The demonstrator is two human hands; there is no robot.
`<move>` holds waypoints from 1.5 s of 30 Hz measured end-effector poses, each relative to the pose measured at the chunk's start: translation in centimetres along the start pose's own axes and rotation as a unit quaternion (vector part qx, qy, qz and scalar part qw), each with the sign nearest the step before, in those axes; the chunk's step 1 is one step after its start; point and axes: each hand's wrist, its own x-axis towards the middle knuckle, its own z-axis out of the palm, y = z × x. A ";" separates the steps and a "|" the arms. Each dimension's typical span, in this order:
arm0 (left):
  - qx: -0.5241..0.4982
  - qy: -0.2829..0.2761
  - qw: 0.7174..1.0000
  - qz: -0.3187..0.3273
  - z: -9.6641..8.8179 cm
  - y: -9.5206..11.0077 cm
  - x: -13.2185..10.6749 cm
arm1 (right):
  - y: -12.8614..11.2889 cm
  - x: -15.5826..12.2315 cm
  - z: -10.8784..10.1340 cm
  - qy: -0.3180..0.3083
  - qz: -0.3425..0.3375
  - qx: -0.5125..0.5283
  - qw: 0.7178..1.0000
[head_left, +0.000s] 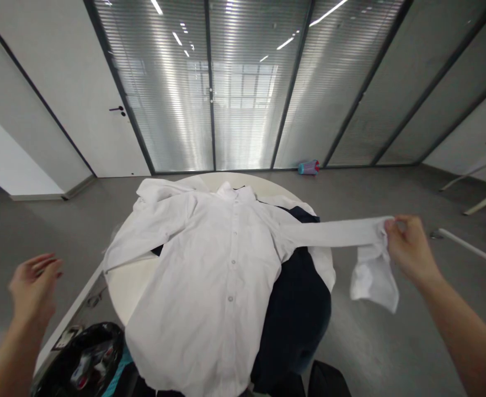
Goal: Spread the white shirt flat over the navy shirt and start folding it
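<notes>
Head view: my shirt (218, 264) lies buttoned and front-up across the round table (131, 281), over a dark garment (296, 298) at 5 o'clock. At 3 o'clock my right hand (408, 245) pinches one sleeve (334, 231) near the cuff, drawn straight out past the table edge, the cuff hanging loose. At 8 o'clock my left hand (33, 284) is open and empty, well apart from the cloth. I judge the spreading partly done: body flat, one sleeve stretched, the other sleeve (160, 220) at 10 o'clock crumpled, nothing folded. A black bag (89, 353) sits at 7 o'clock.
</notes>
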 end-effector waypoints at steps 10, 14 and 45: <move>0.042 -0.422 0.887 0.182 3.3 8.4 -9.3 | -1.0 9.4 0.3 0.008 -0.275 -0.263 0.925; 0.112 -0.500 0.819 0.257 2.0 8.9 -13.6 | 3.5 4.9 3.7 -0.168 -0.115 -0.303 0.931; -0.101 -0.222 0.895 0.375 4.3 16.0 -23.7 | -8.2 -27.5 13.1 -0.619 0.296 0.485 0.542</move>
